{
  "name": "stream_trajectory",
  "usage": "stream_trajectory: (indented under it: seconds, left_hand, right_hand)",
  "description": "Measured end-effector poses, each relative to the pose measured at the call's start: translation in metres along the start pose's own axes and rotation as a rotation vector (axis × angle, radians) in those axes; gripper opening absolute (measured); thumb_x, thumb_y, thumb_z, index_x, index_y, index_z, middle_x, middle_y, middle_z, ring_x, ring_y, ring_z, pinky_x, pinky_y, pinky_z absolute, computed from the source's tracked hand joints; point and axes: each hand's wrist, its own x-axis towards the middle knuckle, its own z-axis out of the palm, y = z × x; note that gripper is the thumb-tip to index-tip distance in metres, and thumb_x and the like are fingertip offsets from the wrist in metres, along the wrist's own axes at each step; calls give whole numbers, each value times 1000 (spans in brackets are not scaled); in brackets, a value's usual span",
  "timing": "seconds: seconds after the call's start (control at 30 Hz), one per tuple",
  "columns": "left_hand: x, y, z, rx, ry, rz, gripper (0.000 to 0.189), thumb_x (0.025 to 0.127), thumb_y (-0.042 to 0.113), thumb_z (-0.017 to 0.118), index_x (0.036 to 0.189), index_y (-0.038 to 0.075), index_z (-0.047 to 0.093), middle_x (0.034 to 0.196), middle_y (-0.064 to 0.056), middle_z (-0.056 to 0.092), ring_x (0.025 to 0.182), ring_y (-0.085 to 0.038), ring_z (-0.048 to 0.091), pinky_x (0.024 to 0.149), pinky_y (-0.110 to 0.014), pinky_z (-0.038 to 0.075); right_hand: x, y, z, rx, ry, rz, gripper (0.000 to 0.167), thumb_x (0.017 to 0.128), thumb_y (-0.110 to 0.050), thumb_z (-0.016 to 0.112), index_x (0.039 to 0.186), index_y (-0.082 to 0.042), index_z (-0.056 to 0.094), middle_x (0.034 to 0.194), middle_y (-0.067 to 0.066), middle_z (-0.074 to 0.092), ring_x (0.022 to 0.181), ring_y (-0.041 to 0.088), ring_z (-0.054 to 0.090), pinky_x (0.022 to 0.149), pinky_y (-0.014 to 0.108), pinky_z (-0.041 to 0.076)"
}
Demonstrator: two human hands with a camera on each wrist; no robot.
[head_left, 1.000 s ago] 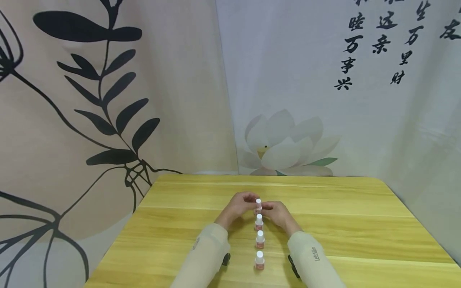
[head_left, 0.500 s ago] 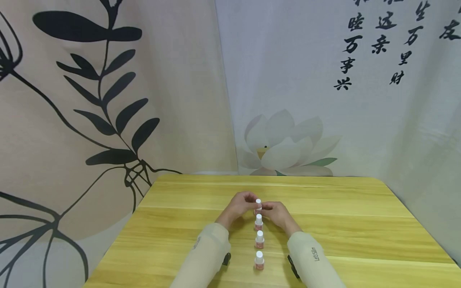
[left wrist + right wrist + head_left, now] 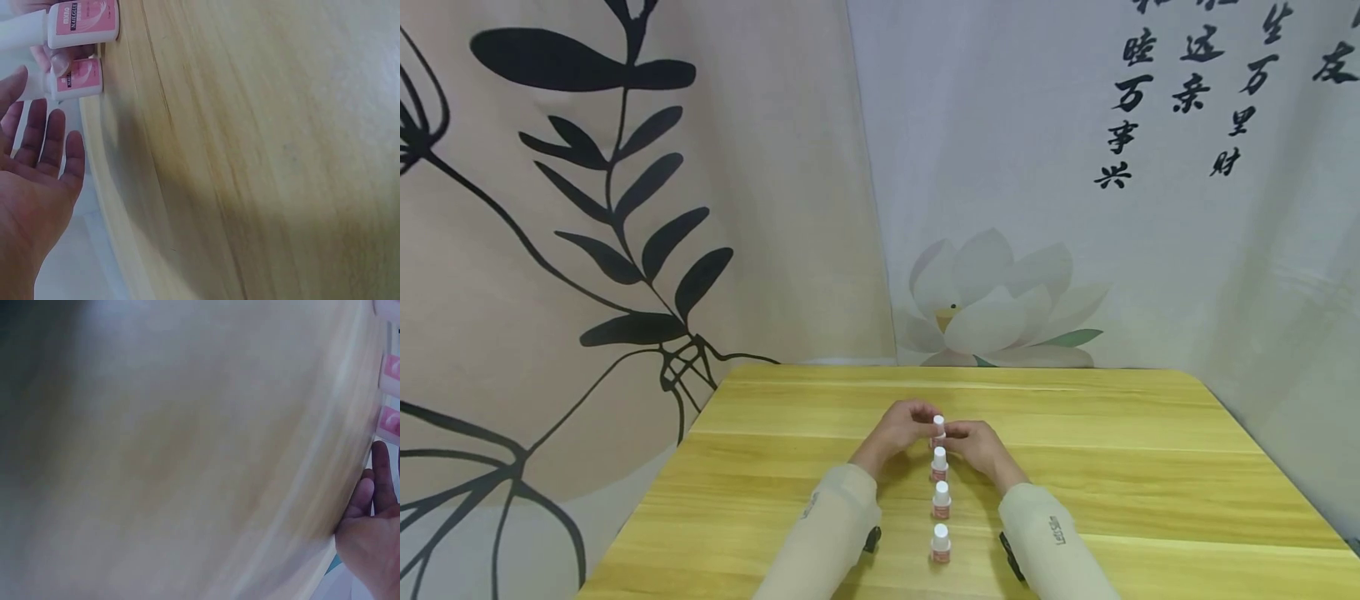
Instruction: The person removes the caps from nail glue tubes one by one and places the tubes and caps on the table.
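Small nail glue bottles with white caps and pink labels stand upright in a row. At the far end of it, my left hand (image 3: 897,431) and right hand (image 3: 977,443) meet at the last nail glue bottle (image 3: 82,81). In the left wrist view, the left thumb lies at its white cap with the other fingers spread below, while a right fingertip presses the label. The right wrist view has the right hand (image 3: 375,540) beside the bottles at the edge, its grip partly cut off. Closer to me come a second bottle (image 3: 939,465), a third bottle (image 3: 942,501) and the nearest bottle (image 3: 941,544).
A wooden table (image 3: 760,517) with yellowish grain carries everything. Behind it hangs a pale curtain (image 3: 790,208) printed with dark leaves, a white lotus and written characters. Both forearms flank the row of bottles.
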Motion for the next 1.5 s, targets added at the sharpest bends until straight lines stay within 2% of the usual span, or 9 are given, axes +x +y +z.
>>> stream_trajectory:
  seconds: [0.33, 0.6, 0.87, 1.13, 1.5]
  left_hand:
    - [-1, 7, -2, -18, 41, -24, 21, 87, 21, 78, 104, 12, 70, 100, 2, 69, 98, -17, 62, 94, -40, 48]
    - [0, 12, -4, -33, 42, -23, 17, 88, 18, 77, 102, 12, 70, 99, 2, 69, 96, -16, 62, 93, -40, 48]
    - [-2, 14, -8, -2, 51, -12, 19, 89, 20, 76, 103, 10, 70, 100, 1, 68, 98, -17, 62, 92, -41, 49]
    - [-3, 16, -10, -27, 47, -12, 18, 90, 21, 76, 103, 10, 70, 101, 1, 68, 100, -18, 62, 94, -41, 49]
    - [-2, 21, -14, -11, 64, -19, 17, 89, 23, 76, 102, 12, 70, 99, 2, 68, 97, -17, 62, 92, -41, 49]
  right_hand:
    - [0, 0, 1, -9, 9, -18, 18, 93, -19, 71, 108, -10, 76, 114, 6, 71, 118, 33, 58, 101, 54, 42]
    - [1, 0, 0, -21, 2, 8, 22, 92, -26, 72, 109, -13, 76, 117, 5, 70, 121, 33, 56, 101, 54, 41]
    - [0, 0, -1, -18, -14, 29, 23, 93, -28, 71, 111, -14, 75, 117, 4, 70, 123, 34, 55, 101, 56, 41]
    - [-1, -1, -1, -2, -28, 33, 22, 94, -27, 70, 111, -14, 75, 115, 3, 71, 122, 34, 55, 101, 56, 42]
    - [-1, -1, 1, -1, -16, 20, 15, 94, -22, 70, 105, -14, 76, 108, 0, 72, 115, 27, 59, 98, 51, 44]
